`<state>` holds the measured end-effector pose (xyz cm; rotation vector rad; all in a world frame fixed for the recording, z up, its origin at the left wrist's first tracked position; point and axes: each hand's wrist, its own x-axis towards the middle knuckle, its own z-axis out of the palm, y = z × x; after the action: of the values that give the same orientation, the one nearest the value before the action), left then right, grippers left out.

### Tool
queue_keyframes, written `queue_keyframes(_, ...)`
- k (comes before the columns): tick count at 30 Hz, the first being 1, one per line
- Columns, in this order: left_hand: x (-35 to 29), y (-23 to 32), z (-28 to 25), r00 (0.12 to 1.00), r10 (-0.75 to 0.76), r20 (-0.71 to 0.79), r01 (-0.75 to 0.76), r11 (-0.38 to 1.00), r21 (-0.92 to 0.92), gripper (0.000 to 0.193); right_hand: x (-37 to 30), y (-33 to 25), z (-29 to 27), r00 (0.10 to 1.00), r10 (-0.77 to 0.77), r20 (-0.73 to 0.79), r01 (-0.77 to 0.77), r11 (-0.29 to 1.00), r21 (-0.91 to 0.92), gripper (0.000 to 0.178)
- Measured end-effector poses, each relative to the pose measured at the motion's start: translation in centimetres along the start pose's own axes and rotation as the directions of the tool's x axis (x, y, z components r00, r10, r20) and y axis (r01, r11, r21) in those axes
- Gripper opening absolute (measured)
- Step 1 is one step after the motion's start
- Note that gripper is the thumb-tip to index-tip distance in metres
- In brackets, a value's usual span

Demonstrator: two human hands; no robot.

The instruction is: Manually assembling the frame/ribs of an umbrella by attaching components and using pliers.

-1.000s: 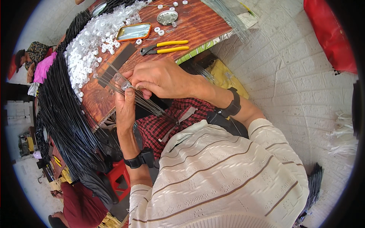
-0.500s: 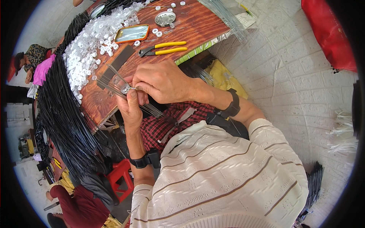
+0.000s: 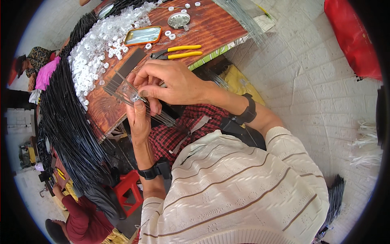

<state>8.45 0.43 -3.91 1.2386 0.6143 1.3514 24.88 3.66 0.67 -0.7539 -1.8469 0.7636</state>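
My left hand (image 3: 140, 122) is closed around a bundle of thin grey wires (image 3: 162, 117), which stick out on both sides of the fingers. Among the wires, just above the left thumb, is a small clear plastic piece (image 3: 135, 98). My right hand (image 3: 174, 83) bends over this piece from the right. Its thumb lies at the piece, with the fingers curled on the far side; whatever they pinch is too small to make out. Beyond the hands, a flat dark strip (image 3: 131, 64) lies on the wooden table (image 3: 221, 30). Yellow-handled cutting pliers (image 3: 178, 52) rest near the right hand.
White and clear plastic rings (image 3: 91, 59) are heaped at the table's left. An orange-rimmed tin (image 3: 143, 35) holds thin pins; a round metal dish (image 3: 178, 20) sits behind. Long black rods (image 3: 67, 126) hang off the left side. A red stool (image 3: 128, 191) and co-workers are at left.
My right hand's fingers have spread and lifted slightly from the clear piece, with the thumb apart from the forefinger. The left hand keeps the wires. At lower left a co-worker has shifted upright.
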Motion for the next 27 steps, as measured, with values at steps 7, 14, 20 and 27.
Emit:
queue_keyframes(7, -0.3, -0.2, -1.6, 0.989, -0.02, 0.145, 0.013, 0.999, 0.051, 0.058, 1.2, -0.1, -0.1, 0.973, 0.131, 0.193, -0.154, 0.982, 0.113, 0.014)
queue_keyframes(14, -0.1, 0.7, -0.1, 0.995, -0.039, 0.09, 0.03, 0.995, 0.097, 0.048, 1.4, 1.5, 0.2, 0.973, 0.15, 0.177, -0.178, 0.972, 0.151, 0.017)
queue_keyframes(20, -0.2, -0.4, -1.0, 0.995, -0.056, 0.079, 0.055, 0.998, 0.015, 0.052, 1.2, 1.9, -0.6, 0.944, 0.262, 0.201, -0.304, 0.926, 0.222, 0.018)
queue_keyframes(27, 0.4, -0.5, -1.0, 0.996, -0.033, 0.079, 0.035, 0.999, -0.024, 0.06, -1.1, 11.1, -6.3, 0.999, 0.038, 0.031, -0.01, 0.772, -0.636, 0.025)
